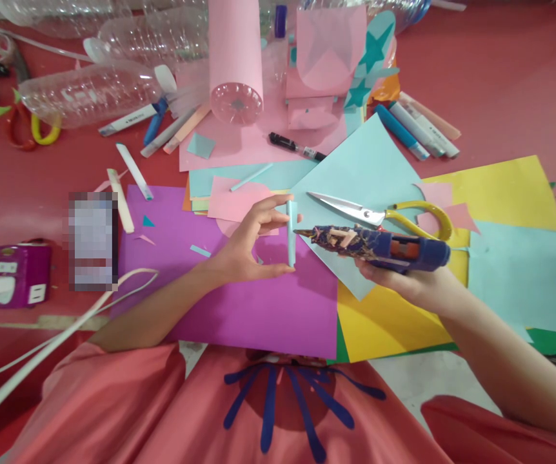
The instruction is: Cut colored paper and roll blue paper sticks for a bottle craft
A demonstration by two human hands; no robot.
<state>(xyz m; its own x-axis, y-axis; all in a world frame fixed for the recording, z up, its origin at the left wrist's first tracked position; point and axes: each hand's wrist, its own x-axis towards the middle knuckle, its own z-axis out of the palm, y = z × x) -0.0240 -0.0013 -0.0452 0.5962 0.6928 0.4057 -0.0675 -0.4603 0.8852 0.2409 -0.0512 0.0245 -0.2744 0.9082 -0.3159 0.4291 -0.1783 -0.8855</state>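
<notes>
Between the thumb and fingers of my left hand (253, 238) a light-blue paper roll (291, 235) is held upright by its two ends. My right hand (413, 283) grips a dark blue hot glue gun (379, 248), whose nozzle points left and is at or very near the roll's side; whether they touch I cannot tell. Dried glue and bits of debris cover the gun's front. Just beyond the gun lie scissors (379, 214) with yellow handles, on a light-blue sheet (369, 167). Beneath my left hand is a purple sheet (258, 316).
Yellow paper (515, 187) lies at the right. Clear plastic bottles (89, 93) and a pink-wrapped cylinder (235, 51) occupy the back. Markers (418, 129) lie at back right. A blurred phone (93, 241), a purple power adapter (19, 274) and a white cable (65, 341) are on the left.
</notes>
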